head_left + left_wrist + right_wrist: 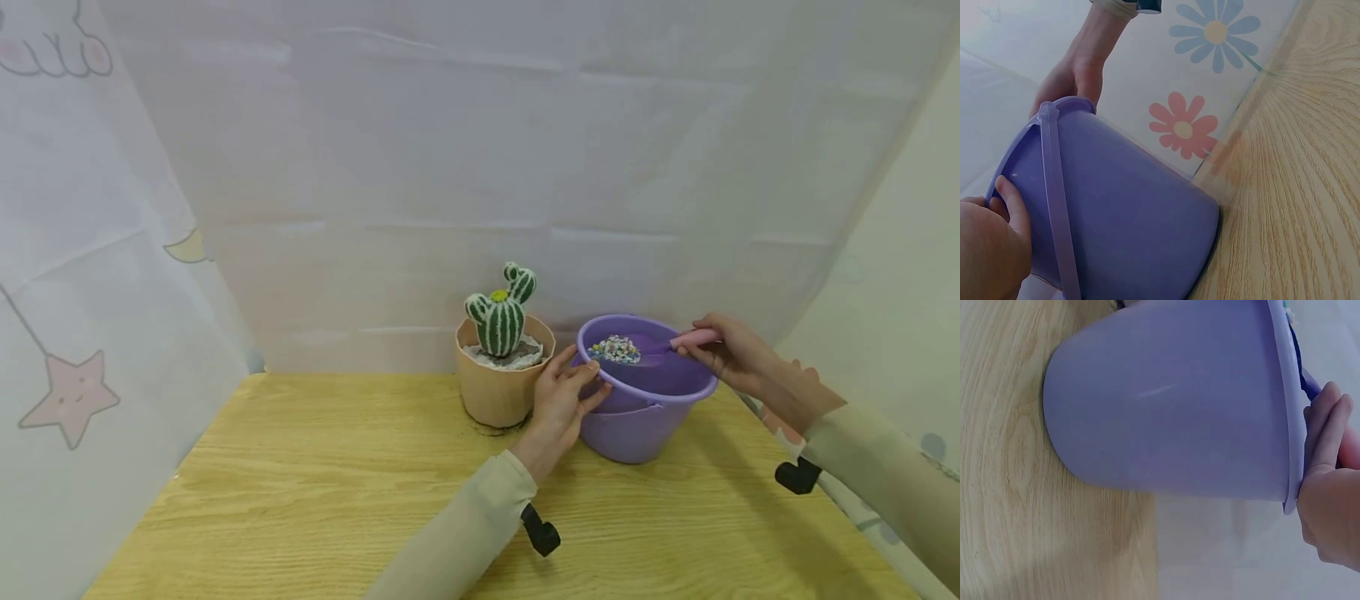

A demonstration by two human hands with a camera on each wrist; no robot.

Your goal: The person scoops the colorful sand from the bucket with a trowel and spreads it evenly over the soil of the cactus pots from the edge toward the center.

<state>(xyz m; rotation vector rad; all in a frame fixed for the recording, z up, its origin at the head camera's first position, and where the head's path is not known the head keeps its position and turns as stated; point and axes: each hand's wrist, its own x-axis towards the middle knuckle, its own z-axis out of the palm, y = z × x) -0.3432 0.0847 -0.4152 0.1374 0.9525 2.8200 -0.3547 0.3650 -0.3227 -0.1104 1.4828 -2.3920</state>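
A purple bucket (630,425) stands on the table, its handle hanging down on the near side. My left hand (558,400) grips the bucket's left rim; in the left wrist view a finger (1015,203) lies against the outer wall. My right hand (731,354) holds a small shovel by its pink handle (696,337) at the bucket's far right rim. The purple blade reaches over the bucket's mouth, and a heap of small multicoloured pebbles (615,350) sits at its end. Left of the bucket, a green-and-white cactus (500,325) stands in a peach pot (495,396).
The pot holds whitish crumpled material (517,358) around the cactus. Dark specks lie on the wooden table (315,483) by the pot's base. A pale cloth wall (420,167) rises right behind the table, with printed sheets at both sides.
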